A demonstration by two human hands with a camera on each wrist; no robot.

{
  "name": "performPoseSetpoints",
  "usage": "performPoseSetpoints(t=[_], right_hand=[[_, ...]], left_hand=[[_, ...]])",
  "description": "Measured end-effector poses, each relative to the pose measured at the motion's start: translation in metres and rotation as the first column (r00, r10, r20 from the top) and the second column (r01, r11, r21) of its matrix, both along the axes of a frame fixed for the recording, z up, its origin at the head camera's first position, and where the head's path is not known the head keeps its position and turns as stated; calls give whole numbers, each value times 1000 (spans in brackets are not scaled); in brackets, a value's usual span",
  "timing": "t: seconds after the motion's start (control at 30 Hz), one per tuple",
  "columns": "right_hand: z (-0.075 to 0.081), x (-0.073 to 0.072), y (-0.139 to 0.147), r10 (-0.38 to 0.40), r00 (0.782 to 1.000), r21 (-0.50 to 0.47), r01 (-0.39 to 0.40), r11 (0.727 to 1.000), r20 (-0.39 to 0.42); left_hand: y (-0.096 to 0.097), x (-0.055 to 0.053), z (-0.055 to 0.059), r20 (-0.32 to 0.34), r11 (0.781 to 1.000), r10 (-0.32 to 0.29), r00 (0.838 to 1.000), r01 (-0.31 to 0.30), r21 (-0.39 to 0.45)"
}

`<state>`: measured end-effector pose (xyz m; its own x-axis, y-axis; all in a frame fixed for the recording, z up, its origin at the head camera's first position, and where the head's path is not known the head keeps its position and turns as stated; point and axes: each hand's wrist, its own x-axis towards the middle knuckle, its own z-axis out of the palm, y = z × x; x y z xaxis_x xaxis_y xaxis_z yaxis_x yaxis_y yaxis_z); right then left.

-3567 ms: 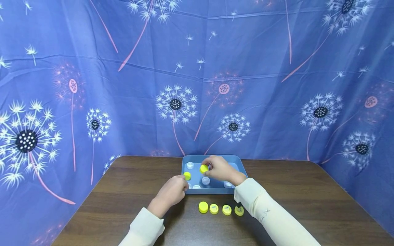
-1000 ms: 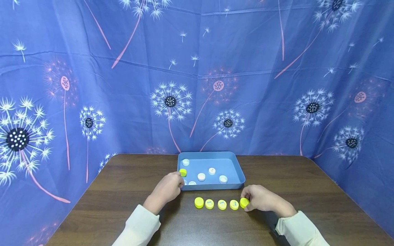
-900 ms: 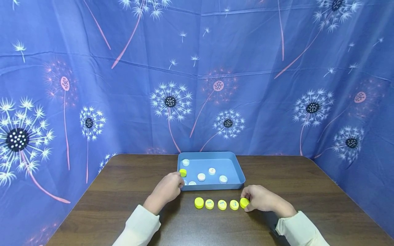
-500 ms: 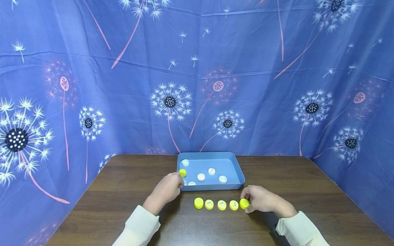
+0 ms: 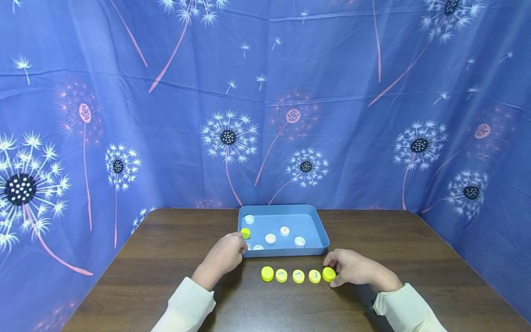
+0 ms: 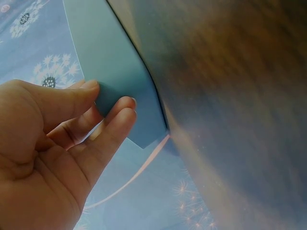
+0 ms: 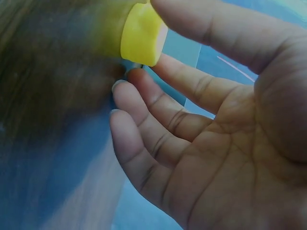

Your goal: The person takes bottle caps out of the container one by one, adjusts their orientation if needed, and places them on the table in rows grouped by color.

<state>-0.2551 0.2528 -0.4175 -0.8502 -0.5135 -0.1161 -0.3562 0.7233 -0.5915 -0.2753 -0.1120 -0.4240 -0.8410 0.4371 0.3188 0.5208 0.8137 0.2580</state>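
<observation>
A row of several yellow bottle caps lies on the table in front of the blue tray. At the row's right end, my right hand has its thumb and index finger around the last yellow bottle cap. In the right wrist view that cap stands between thumb and index finger, while the other fingers curve loosely below. My left hand pinches the tray's near left corner; in the left wrist view its thumb and fingers clasp the tray wall.
Inside the tray lie a yellow cap by the left wall and several white or clear caps. The brown wooden table runs back to a blue dandelion-print cloth.
Since the oldest frame, my right hand has carried a yellow cap from over the tray to the row's right end. Over the last second both hands have barely moved; my left keeps holding the tray.
</observation>
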Motion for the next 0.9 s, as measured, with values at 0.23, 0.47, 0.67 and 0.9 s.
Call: performPoseSetpoints(t=[0.23,0.47,0.67,0.9], right_hand=[[8,1,5,13,1000,-2,-13,1000,11],[15,3,5,12,1000,-58,-10,998,22],[21,6,-8,18,985,-79,-32,996,-174],[28,8,-31,-34,949,-147,-14,989,-315]], left_hand=[[0,2,1,17,1000,6,1000,-6,8],[0,2,2,30,1000,28,999,-28,0],[-1,4,3,30,1000,30,999,-30,-3],[0,3,2,13,1000,17,1000,-17,-6]])
